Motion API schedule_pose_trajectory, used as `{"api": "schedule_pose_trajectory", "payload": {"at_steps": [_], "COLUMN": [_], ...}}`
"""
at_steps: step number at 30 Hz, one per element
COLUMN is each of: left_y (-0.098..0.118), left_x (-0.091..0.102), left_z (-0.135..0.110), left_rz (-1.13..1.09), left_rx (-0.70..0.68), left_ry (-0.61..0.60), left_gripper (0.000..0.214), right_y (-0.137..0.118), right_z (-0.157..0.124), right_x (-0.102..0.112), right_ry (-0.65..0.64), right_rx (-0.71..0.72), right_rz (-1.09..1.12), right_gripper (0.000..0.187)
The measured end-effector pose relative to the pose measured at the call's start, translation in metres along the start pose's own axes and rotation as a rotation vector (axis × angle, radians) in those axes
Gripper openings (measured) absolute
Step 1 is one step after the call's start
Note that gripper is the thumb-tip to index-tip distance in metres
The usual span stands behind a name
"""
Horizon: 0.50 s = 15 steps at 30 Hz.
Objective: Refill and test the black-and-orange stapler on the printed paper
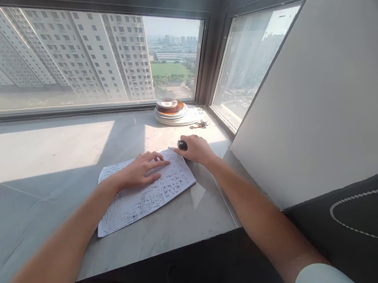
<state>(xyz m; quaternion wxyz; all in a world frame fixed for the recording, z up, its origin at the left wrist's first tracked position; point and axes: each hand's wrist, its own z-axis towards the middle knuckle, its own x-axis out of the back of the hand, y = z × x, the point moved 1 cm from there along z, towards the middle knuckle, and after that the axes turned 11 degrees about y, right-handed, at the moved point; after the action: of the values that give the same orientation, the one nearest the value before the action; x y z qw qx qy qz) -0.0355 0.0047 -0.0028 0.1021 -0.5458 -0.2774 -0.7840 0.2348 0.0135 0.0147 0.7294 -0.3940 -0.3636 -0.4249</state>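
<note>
Sheets of paper (148, 200) covered in dark handwriting lie in a stack on the grey marble sill. My left hand (144, 168) rests flat on their upper part, with its fingers spread. At the top right corner of the paper, my right hand (195, 150) is closed round what looks like a black stapler (182, 145). Only its rounded end shows; the rest is hidden by the hand and its angle.
A stack of round plates or lids (171, 112) stands in the window corner, with a small beaded string (200, 124) in front. To the right rises a white wall (333, 99). The marble sill (46, 197) ends at a front edge; a beaded cord (350, 197) hangs lower right.
</note>
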Motion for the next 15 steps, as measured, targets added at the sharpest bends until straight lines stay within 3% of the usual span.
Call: {"api": "schedule_pose_trajectory", "payload": {"at_steps": [4,8,11,15], "left_y": [0.001,0.002,0.001,0.001], "left_x": [0.001,0.0,0.0,-0.001], "left_z": [0.0,0.0,0.0,0.0], "left_rz": [-0.006,0.001,-0.019,-0.031], "left_rx": [0.017,0.038,0.046,0.049], "left_ry": [0.009,0.006,0.023,0.032], "left_gripper": [0.054,0.056,0.056,0.055], "right_y": [-0.002,-0.005,-0.008,-0.017], "right_z": [0.0,-0.001,-0.001,-0.005], "right_x": [-0.001,-0.001,0.001,0.002], "right_ry": [0.092,0.229,0.317,0.25], "right_rx": [-0.004,0.025,0.117,0.33], "right_rz": [0.044,0.085,0.097,0.096], "right_gripper": [0.044,0.036,0.021,0.015]}}
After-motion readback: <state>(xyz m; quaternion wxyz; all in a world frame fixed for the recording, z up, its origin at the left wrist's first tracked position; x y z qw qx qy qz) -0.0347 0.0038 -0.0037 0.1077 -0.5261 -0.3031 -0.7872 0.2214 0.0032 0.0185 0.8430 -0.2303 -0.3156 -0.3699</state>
